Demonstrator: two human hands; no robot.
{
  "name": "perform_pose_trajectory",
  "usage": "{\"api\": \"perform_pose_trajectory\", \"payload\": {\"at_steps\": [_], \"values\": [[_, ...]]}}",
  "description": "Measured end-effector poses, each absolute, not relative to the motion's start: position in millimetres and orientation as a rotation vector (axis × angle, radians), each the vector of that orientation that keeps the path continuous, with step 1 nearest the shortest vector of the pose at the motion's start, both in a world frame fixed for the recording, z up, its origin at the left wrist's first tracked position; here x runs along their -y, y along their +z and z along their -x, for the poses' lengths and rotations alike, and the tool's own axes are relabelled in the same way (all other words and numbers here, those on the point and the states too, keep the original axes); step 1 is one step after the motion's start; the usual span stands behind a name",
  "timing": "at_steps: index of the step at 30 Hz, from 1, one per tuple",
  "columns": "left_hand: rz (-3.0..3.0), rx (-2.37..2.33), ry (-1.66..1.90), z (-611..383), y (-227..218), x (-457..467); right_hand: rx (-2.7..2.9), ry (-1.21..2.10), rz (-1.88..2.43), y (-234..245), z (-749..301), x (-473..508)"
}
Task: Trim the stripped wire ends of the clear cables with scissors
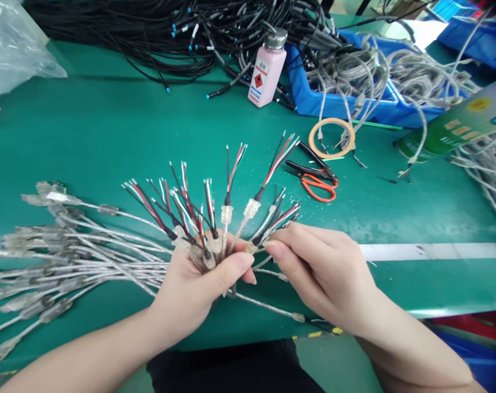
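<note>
My left hand is closed around a bunch of cables. Their clear plugs fan out above the thumb, each with thin black, red, white and green wires whose tips look bare or silvery. The grey braided cords trail to the left, ending in clear connectors. Just right of the bunch, my right hand pinches with thumb and forefinger at the wires or cord of one cable; its fingers hide the exact spot. One cable end sticks out below, between the hands.
Orange-handled scissors and a black-handled tool lie beyond the hands, beside a tape roll. Farther back stand a pink bottle, blue bins of cables and a tilted green can. Black cables cover the far edge.
</note>
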State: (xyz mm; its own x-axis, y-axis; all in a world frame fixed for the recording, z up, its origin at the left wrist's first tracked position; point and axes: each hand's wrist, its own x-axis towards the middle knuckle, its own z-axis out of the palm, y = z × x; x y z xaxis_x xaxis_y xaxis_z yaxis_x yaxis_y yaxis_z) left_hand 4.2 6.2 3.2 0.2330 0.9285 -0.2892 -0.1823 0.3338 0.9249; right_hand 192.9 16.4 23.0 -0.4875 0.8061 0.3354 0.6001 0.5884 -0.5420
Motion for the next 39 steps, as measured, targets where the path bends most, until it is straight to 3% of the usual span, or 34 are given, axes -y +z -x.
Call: {"api": "perform_pose_trajectory", "payload": {"at_steps": [7, 16, 29, 39], "values": [[-0.836, -0.983, 0.928, -2.5, 2.7, -2.9, 2.254, 0.515, 1.087, 22.5, -193.9, -17.6], [-0.871, -1.023, 0.894, -2.8, 0.7, -1.0, 2.176, 0.973, 1.084, 26.9, -195.5, -25.0], [-0.863, -1.014, 0.936, -3.2, -2.7, -2.3, 1.992, 1.234, 0.953, 24.7, -194.1, -23.9], [-0.876, -1.013, 0.956, -2.9, -0.1, -4.8, 2.152, 0.795, 1.071, 25.7, -196.6, -23.2]]}}
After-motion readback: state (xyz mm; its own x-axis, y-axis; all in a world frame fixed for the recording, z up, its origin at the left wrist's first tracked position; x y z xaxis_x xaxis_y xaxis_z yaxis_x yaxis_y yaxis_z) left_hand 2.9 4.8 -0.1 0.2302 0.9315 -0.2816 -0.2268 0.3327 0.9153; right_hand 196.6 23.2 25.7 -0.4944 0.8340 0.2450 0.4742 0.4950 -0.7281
